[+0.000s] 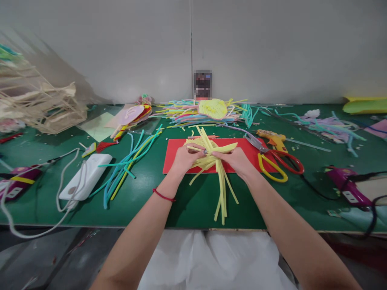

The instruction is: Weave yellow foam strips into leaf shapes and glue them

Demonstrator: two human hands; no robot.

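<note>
A bundle of pale yellow strips fans out between my hands, over a red sheet on the green table. My left hand pinches the bundle from the left, thumb and finger at its middle. From the right, my right hand has its fingers closed on the same strips, its fingertips close to those of the left. Several strip ends hang toward the table's front edge, and others point up and right. The part under my fingers is hidden.
Scissors and an orange glue gun lie right of the sheet. Left are loose blue-green strips and a white power bank with cables. A colourful strip pile lies behind, with purple devices at the sides.
</note>
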